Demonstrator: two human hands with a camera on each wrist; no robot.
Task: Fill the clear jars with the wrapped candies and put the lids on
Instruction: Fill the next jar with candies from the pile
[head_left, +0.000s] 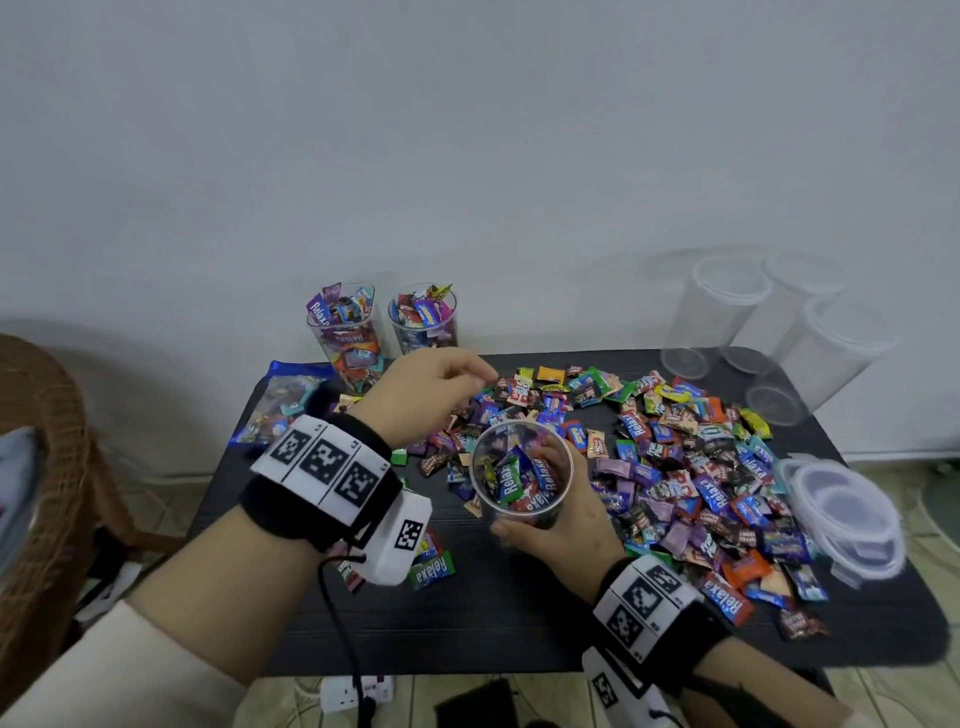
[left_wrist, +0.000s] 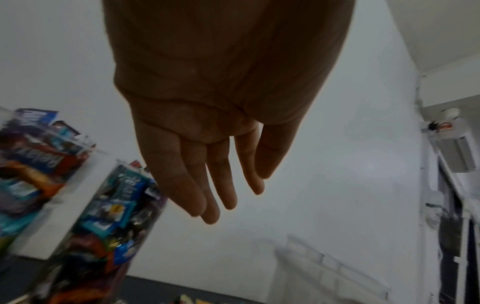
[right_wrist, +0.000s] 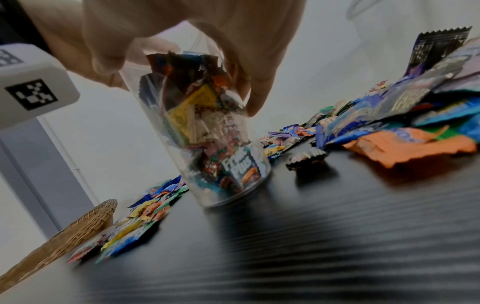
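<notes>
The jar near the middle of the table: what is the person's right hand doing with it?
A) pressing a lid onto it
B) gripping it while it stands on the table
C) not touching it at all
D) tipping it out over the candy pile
B: the right hand has thumb and fingers curled round the partly filled jar, whose base rests on the black table; it carries no lid.

A clear jar (head_left: 521, 475), lidless and partly filled, stands upright among loose wrapped candies (head_left: 691, 467). Two full jars (head_left: 349, 332) stand behind; empty jars (head_left: 727, 312) and stacked lids (head_left: 844, 512) sit rightward.
</notes>
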